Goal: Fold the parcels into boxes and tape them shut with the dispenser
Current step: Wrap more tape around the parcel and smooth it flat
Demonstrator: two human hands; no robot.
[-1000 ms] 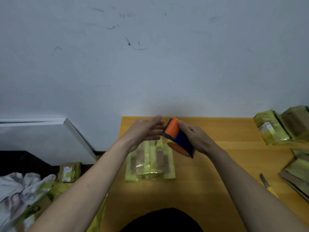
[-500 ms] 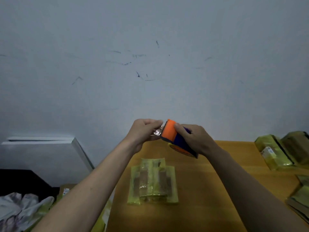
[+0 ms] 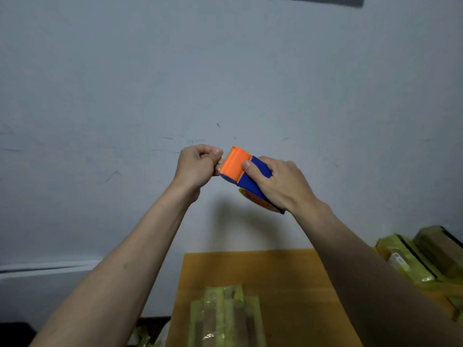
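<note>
Right hand point(image 3: 280, 186) grips the orange-and-blue plastic tape dispenser point(image 3: 244, 175), long axis slanting, orange end up-left toward the left hand point(image 3: 196, 165) pinching the tape end.

orange-and-blue plastic tape dispenser point(image 3: 246, 177) held up in the air in front of the wall, well above the tabletop, tilted with orange end up-left and blue body running down-right; tape roll edge shows under the blue part. flat parcel wrapped in yellow-green tape over brown cardboard point(image 3: 226, 319) lies flat on the tabletop near its front-left, partly cut off by frame bottom. stack of yellow-green taped parcels point(image 3: 411, 256) at the tabletop's right edge
</note>
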